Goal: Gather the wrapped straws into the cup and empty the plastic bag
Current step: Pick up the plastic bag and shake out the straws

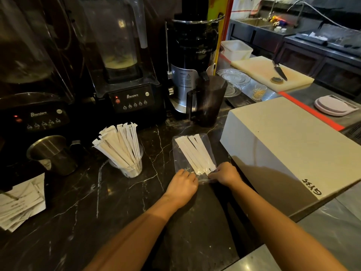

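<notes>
A clear plastic bag (179,153) lies flat on the dark marble counter (117,202), with several white wrapped straws (195,153) inside it. My left hand (182,185) and my right hand (224,174) both pinch the bag's near end, fingers closed on the plastic. To the left stands a clear cup (130,168) holding several wrapped straws (119,143) fanned upward.
A steel jug (52,153) and a stack of papers (19,202) are at the left. Two blenders (129,94) and a black juicer (191,61) line the back. A white box (283,145) sits close on the right, with a dark pitcher (209,100) behind the bag.
</notes>
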